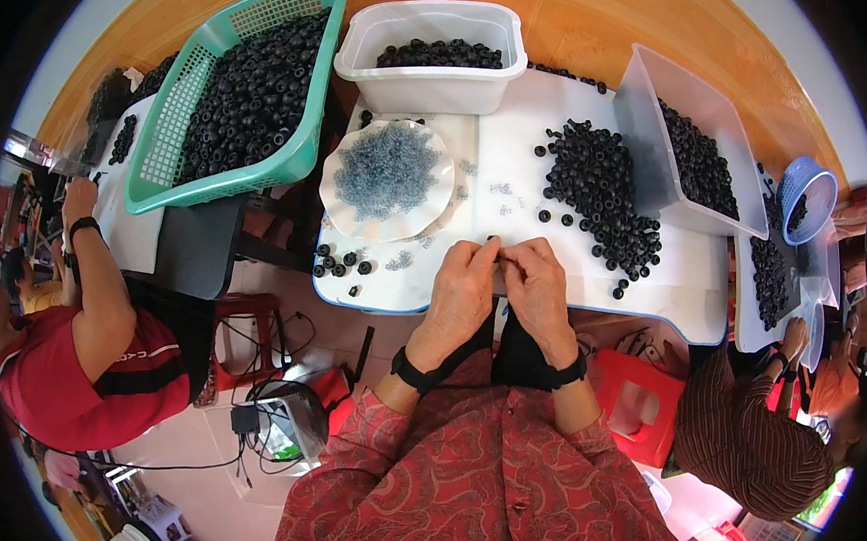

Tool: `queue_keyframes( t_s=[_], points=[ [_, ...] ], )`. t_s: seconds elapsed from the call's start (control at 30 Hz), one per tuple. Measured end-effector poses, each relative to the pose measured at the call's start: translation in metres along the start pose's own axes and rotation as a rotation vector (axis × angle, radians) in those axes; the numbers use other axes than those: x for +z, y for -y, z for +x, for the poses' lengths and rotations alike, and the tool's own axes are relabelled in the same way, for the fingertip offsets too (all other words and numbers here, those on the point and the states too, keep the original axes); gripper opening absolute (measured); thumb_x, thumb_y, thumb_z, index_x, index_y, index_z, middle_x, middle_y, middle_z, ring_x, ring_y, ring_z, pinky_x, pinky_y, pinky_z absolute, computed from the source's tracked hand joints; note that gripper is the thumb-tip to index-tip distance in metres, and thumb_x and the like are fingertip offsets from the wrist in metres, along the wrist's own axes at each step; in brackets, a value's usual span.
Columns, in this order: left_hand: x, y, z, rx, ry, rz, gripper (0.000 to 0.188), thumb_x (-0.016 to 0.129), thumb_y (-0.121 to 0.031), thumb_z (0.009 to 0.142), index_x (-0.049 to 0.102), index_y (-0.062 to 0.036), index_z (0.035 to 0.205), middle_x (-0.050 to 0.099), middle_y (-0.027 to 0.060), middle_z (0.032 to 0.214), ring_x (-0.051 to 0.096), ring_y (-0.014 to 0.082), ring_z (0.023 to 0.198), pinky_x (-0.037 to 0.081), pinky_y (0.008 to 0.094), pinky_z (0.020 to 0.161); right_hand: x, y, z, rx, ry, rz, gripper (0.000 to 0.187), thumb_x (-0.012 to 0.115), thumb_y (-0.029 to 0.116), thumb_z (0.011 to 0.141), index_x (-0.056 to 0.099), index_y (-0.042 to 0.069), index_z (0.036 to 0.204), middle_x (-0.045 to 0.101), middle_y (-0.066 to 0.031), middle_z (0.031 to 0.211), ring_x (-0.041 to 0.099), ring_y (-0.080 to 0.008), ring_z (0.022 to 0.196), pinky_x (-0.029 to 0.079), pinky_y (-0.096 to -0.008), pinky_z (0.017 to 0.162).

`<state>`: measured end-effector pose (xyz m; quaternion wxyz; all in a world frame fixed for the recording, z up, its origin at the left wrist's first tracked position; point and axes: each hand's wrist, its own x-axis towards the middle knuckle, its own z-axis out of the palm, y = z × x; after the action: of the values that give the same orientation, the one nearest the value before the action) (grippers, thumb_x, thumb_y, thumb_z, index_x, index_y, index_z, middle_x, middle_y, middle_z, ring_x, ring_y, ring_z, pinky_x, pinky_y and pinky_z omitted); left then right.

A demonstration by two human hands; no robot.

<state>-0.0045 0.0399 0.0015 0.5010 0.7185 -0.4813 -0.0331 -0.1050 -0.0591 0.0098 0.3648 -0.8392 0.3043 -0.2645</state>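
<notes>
My left hand (461,293) and my right hand (539,293) meet at the table's front edge, fingertips pinched together. A small dark bit shows between them, but the fingers hide most of it. Just beyond lies the white table (520,257). To the right spreads a pile of black ring-shaped parts (594,181), each with a hole in the middle. On the left a scalloped white plate (334,202) bears a heap of small clear bluish pieces (390,166). Several black parts (338,263) lie in a loose group near the front left corner.
A white tub (435,91) and a green basket (139,177) of black parts stand at the back. A translucent bin (651,164) is tipped on its side at right, beside a blue basket (807,182). People (99,372) sit at both sides. Red stools (633,407) and cables are below.
</notes>
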Motion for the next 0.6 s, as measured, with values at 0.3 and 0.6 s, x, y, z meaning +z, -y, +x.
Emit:
queue_keyframes(
  t_s=[0.3, 0.6],
  points=[
    [-0.001, 0.009, -0.004, -0.165, 0.011, -0.261, 0.025, 0.064, 0.005, 0.090, 0.067, 0.0006, 0.115, 0.066, 0.0120, 0.098, 0.069, 0.0211, 0.082, 0.056, 0.0311, 0.069, 0.007, 0.000, -0.004, -0.171, -0.106, 0.006, 0.011, 0.062, -0.002, 0.090, 0.059, 0.000, 0.100, 0.058, -0.0131, 0.093, 0.064, -0.0319, 0.074, 0.051, -0.0390, 0.064],
    [-0.012, -0.002, -0.009, -0.469, 0.060, -0.955, 0.026, 0.057, 0.003, 0.098, 0.064, 0.0034, 0.123, 0.070, 0.0070, 0.102, 0.067, 0.0117, 0.088, 0.057, 0.0244, 0.078, -0.008, 0.022, -0.013, 0.096, 0.035, 0.573, 0.007, 0.057, -0.003, 0.098, 0.056, -0.002, 0.104, 0.065, -0.0081, 0.090, 0.068, -0.0126, 0.078, 0.057, -0.0250, 0.071]
  ],
)
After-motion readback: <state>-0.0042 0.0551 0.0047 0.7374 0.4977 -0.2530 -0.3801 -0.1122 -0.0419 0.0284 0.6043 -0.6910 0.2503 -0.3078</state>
